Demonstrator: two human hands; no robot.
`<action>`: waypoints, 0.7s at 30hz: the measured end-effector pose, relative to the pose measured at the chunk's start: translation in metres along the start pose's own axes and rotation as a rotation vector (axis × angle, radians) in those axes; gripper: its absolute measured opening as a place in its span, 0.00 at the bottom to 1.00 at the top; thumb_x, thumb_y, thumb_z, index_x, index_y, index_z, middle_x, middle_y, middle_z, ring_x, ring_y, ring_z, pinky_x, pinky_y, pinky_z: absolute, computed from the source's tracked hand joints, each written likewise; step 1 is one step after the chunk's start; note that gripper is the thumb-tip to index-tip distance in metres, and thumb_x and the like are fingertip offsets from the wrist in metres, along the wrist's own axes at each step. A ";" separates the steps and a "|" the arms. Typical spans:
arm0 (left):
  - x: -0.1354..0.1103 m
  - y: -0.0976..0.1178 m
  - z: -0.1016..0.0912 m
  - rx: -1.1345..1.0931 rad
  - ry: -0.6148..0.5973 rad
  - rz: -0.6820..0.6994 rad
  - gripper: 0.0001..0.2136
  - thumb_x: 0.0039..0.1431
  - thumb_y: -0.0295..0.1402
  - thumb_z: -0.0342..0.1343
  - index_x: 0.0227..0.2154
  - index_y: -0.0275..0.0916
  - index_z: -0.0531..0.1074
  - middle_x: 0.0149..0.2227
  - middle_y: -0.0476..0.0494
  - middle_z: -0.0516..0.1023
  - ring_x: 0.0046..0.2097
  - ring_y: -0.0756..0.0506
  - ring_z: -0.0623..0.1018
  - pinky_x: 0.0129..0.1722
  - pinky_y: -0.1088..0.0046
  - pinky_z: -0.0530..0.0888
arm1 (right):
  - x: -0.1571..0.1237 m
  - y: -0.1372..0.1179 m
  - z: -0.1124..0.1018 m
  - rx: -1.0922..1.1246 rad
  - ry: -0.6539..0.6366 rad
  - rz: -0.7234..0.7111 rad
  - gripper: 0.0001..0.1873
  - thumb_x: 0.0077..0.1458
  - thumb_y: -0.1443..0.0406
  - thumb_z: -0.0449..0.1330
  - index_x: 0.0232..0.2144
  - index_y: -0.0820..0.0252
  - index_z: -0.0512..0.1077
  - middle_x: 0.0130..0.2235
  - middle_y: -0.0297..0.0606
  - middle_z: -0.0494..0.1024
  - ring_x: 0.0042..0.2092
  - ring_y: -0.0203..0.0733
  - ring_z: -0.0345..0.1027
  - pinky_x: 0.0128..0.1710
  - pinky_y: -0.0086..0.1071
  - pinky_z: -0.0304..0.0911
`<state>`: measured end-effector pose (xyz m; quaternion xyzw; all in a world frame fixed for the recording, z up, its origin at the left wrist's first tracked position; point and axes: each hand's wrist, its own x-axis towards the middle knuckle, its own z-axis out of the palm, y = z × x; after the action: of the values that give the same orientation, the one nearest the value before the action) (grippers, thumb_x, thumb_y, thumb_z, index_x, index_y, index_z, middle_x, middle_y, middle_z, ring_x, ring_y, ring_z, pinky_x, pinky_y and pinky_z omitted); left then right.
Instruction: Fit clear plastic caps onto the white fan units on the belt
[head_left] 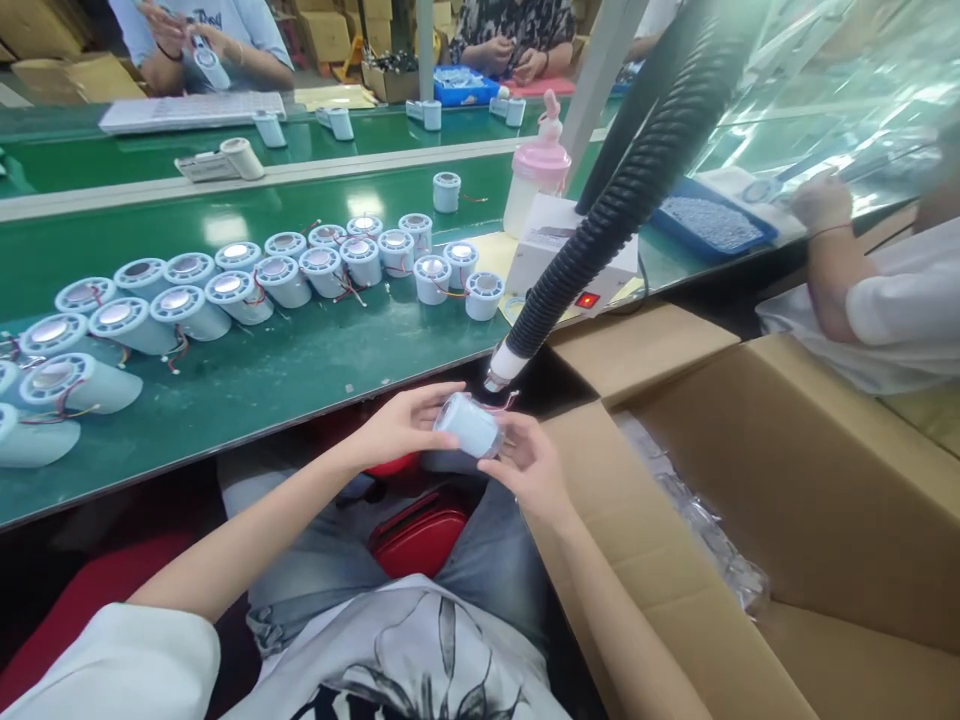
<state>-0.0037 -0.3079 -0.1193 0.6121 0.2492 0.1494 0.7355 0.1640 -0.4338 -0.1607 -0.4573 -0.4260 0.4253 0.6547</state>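
Note:
Both my hands hold one pale blue cylinder part (469,424) with thin red wires, over my lap just below the table edge. My left hand (401,425) grips its left end with curled fingers. My right hand (529,468) cups its right side from below. The white nozzle (503,366) of a black ribbed hose (622,205) hangs right above the part. Several matching cylinders (225,295) with shiny tops and red wires stand and lie in rows on the green table (300,370) ahead to the left.
A large open cardboard box (787,500) with clear plastic inside stands at my right. A white device with a red switch (570,265) and a pink-capped bottle (536,180) sit on the table. A person sits at far right; other people work across the table.

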 end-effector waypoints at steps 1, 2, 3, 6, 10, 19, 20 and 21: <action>-0.011 0.002 0.000 0.065 -0.043 0.019 0.36 0.44 0.30 0.68 0.58 0.41 0.62 0.57 0.34 0.69 0.54 0.38 0.73 0.53 0.59 0.70 | -0.006 -0.008 0.000 -0.065 -0.055 -0.018 0.22 0.43 0.69 0.69 0.42 0.55 0.68 0.51 0.41 0.72 0.52 0.45 0.69 0.48 0.39 0.70; -0.022 0.005 0.001 0.137 -0.081 0.051 0.36 0.45 0.30 0.67 0.58 0.43 0.62 0.58 0.35 0.68 0.54 0.39 0.73 0.52 0.60 0.71 | -0.012 -0.016 0.000 -0.151 -0.114 -0.046 0.22 0.45 0.70 0.69 0.43 0.54 0.68 0.52 0.42 0.72 0.54 0.46 0.67 0.50 0.40 0.69; -0.033 0.009 0.003 0.213 -0.113 0.097 0.35 0.45 0.30 0.67 0.58 0.44 0.62 0.58 0.36 0.68 0.55 0.39 0.73 0.53 0.61 0.71 | -0.018 -0.025 0.000 -0.252 -0.170 -0.079 0.23 0.46 0.70 0.68 0.44 0.54 0.68 0.53 0.42 0.71 0.56 0.47 0.65 0.52 0.40 0.68; -0.055 0.019 0.009 0.415 -0.186 0.285 0.34 0.46 0.30 0.67 0.58 0.45 0.64 0.59 0.37 0.67 0.59 0.38 0.69 0.58 0.61 0.66 | -0.031 -0.049 0.001 -0.477 -0.281 -0.138 0.23 0.47 0.69 0.68 0.45 0.54 0.68 0.52 0.41 0.72 0.54 0.46 0.68 0.52 0.39 0.68; -0.066 0.022 0.015 0.498 -0.239 0.392 0.36 0.46 0.33 0.66 0.60 0.46 0.61 0.60 0.36 0.66 0.61 0.37 0.66 0.61 0.59 0.62 | -0.039 -0.065 0.005 -0.471 -0.337 -0.079 0.23 0.46 0.68 0.69 0.45 0.55 0.68 0.51 0.40 0.73 0.49 0.43 0.71 0.49 0.33 0.71; -0.074 0.019 0.019 0.543 -0.212 0.378 0.38 0.47 0.33 0.65 0.61 0.48 0.57 0.62 0.39 0.64 0.61 0.38 0.65 0.61 0.60 0.61 | -0.041 -0.073 0.009 -0.226 -0.307 0.213 0.25 0.45 0.67 0.69 0.46 0.48 0.69 0.45 0.33 0.74 0.46 0.40 0.72 0.45 0.32 0.73; -0.075 0.020 0.019 0.544 -0.210 0.379 0.38 0.47 0.33 0.66 0.61 0.48 0.57 0.61 0.39 0.64 0.61 0.37 0.65 0.61 0.59 0.61 | -0.040 -0.074 0.010 -0.198 -0.308 0.235 0.25 0.46 0.67 0.69 0.46 0.48 0.68 0.46 0.33 0.74 0.46 0.40 0.71 0.44 0.32 0.73; -0.075 0.020 0.019 0.544 -0.209 0.379 0.38 0.47 0.33 0.66 0.61 0.48 0.57 0.61 0.39 0.64 0.61 0.37 0.65 0.61 0.59 0.61 | -0.040 -0.075 0.010 -0.169 -0.310 0.260 0.25 0.46 0.67 0.69 0.46 0.49 0.68 0.46 0.34 0.74 0.46 0.39 0.71 0.43 0.31 0.73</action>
<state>-0.0539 -0.3590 -0.0835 0.8330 0.0852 0.1480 0.5262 0.1561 -0.4857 -0.0937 -0.4907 -0.4930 0.5342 0.4804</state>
